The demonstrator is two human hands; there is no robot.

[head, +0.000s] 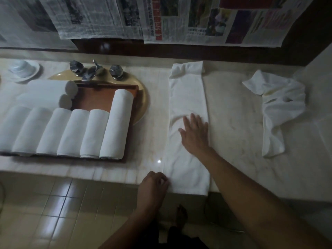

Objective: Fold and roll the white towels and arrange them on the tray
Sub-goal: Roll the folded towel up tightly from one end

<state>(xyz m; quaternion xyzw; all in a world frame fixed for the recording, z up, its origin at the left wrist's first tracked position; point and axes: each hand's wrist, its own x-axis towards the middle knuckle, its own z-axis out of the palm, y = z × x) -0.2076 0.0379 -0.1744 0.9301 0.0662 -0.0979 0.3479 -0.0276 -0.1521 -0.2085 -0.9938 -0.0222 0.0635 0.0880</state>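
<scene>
The folded towel point(188, 108) lies as one long white strip down the middle of the marble counter point(233, 126). It runs from 12 o'clock to 6 o'clock, with its far end rumpled and its near end at the counter's front edge. Your right hand point(195, 133) rests flat on the middle of the strip, fingers straight and spread, gripping nothing. Your left hand point(154, 184) is curled at the strip's near left corner, at 7 o'clock, and pinches the cloth at the counter's edge.

At 9 o'clock from the strip, a wooden tray point(93, 99) sits across a yellow basin point(142, 97). It carries rolled towels point(71, 132): six side by side in the front row and two more lying crosswise behind them on the left. A metal faucet point(91, 69) stands just beyond the tray. An upturned cup on a saucer point(23, 69) sits at 10 o'clock.

At 3 o'clock, well apart from the strip, a crumpled towel point(280, 105) lies loose on the marble. Newspaper sheets point(179, 18) hang along the wall at 12 o'clock.
</scene>
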